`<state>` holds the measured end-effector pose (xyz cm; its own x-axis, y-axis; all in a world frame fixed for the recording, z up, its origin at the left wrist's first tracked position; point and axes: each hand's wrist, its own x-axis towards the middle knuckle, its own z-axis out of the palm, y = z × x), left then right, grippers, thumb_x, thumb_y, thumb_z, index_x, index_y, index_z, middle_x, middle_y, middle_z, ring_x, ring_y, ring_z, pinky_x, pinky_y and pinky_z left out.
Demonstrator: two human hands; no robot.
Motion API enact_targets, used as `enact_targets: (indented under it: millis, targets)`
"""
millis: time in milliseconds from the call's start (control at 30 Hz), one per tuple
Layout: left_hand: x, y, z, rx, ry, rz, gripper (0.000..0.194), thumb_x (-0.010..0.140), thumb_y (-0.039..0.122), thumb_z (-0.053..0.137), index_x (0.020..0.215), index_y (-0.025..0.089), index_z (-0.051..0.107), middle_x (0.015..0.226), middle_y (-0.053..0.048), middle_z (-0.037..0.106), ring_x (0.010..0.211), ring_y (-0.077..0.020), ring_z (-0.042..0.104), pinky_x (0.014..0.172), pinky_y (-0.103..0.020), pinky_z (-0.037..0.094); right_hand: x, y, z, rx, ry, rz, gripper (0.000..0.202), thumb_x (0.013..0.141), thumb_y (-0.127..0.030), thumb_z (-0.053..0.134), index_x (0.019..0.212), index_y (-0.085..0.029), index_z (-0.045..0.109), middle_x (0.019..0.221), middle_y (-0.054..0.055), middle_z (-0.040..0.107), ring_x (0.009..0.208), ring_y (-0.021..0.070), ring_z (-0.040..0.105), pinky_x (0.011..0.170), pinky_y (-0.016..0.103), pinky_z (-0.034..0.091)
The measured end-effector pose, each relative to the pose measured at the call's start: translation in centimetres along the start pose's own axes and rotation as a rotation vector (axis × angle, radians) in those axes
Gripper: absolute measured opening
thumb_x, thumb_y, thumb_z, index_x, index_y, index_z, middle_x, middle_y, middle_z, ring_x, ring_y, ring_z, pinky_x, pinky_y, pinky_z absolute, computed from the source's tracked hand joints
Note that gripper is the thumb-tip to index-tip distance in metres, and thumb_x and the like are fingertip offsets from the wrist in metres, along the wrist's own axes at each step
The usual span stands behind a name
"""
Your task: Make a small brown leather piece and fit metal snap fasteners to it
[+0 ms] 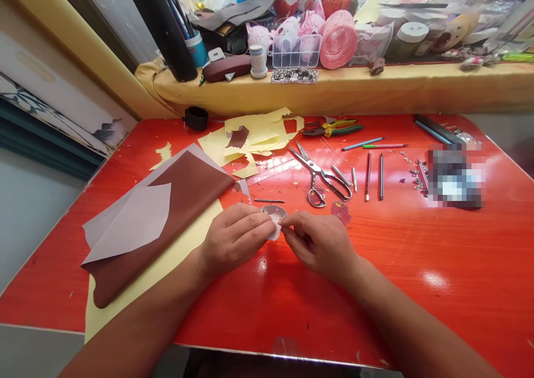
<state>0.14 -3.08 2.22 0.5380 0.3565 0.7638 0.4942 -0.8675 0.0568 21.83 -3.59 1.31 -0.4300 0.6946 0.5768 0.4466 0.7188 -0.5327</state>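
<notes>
A small pale rounded piece [274, 213], greyish on its upper part, is between my two hands over the red table [250, 322]. My left hand [236, 236] has its fingers pressed together on the piece's left side, covering part of it. At its right edge, the thumb and forefinger of my right hand [321, 244] are pinched together; whether anything else is in that pinch is too small to tell. A thin dark rod [269, 201] lies just beyond the piece. Scissors [319, 172] rest farther back, blades partly apart, near a clear ruler [275, 172].
Folded brown sheet material [187, 189] with a pale back lies left on yellow paper [196, 230]. Yellow scraps [258, 136], pliers [334, 127], pencils [367, 176] and metal snaps [417, 180] spread across the back. A cluttered ledge [233, 97] runs behind the table.
</notes>
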Motion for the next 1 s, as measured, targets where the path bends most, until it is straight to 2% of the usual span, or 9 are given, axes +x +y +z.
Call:
enact_targets:
  millis: [167,367,433,733,867,1000]
  targets:
    - [-0.02,0.05,0.28,-0.110,-0.018,-0.124,0.014,0.095,0.007,0.066,0.103,0.018,0.064,0.085,-0.004,0.077,0.076,-0.0185,0.069,0.073,-0.032,0.057,-0.07,0.04,-0.08,0.005,-0.034,0.026,0.014,0.103,-0.018,0.054,0.104,-0.020,0.068,0.059,-0.006,0.060,0.046,0.0090,0.045,0.051,0.023,0.032]
    - [-0.24,0.30,0.62,-0.502,-0.072,-0.538,0.011,0.094,0.008,0.068,0.093,0.019,0.068,0.080,-0.002,0.072,0.073,-0.0143,0.065,0.070,-0.027,0.055,-0.05,0.20,-0.10,0.109,-0.049,0.084,0.010,0.100,-0.017,0.058,0.099,-0.019,0.067,0.058,-0.007,0.055,0.046,0.0082,0.041,0.050,0.022,0.030]
    - [-0.29,0.43,0.69,-0.599,-0.075,-0.629,0.010,0.095,0.010,0.069,0.095,0.019,0.072,0.082,-0.003,0.074,0.075,-0.0141,0.068,0.073,-0.027,0.056,-0.02,0.21,-0.05,0.157,-0.058,0.137,0.009,0.100,-0.018,0.059,0.096,-0.020,0.067,0.059,-0.007,0.053,0.047,0.0079,0.042,0.050,0.022,0.031]
    - [-0.28,0.90,0.33,-0.904,-0.130,-0.961,0.005,0.093,0.018,0.070,0.088,0.018,0.071,0.085,-0.004,0.071,0.078,-0.0172,0.071,0.074,-0.029,0.058,-0.04,-0.25,-0.13,0.315,-0.125,0.329,0.009,0.099,-0.025,0.061,0.093,-0.021,0.066,0.058,-0.008,0.045,0.050,0.0094,0.041,0.050,0.023,0.032]
    - [-0.66,0.77,0.45,-1.047,-0.187,-1.106,0.012,0.092,0.027,0.072,0.088,0.017,0.068,0.084,-0.003,0.068,0.078,-0.0184,0.070,0.074,-0.031,0.059,0.07,-0.35,-0.12,0.397,-0.168,0.407,0.009,0.099,-0.028,0.062,0.093,-0.022,0.066,0.059,-0.006,0.050,0.052,0.0111,0.044,0.052,0.024,0.034]
    - [-0.67,0.67,0.56,-1.087,-0.221,-1.201,0.019,0.092,0.034,0.076,0.090,0.017,0.069,0.084,-0.004,0.071,0.080,-0.0181,0.070,0.078,-0.031,0.059,0.11,-0.20,0.13,0.464,-0.192,0.489,0.007,0.098,-0.028,0.062,0.095,-0.022,0.063,0.059,-0.006,0.054,0.052,0.0116,0.046,0.053,0.024,0.036]
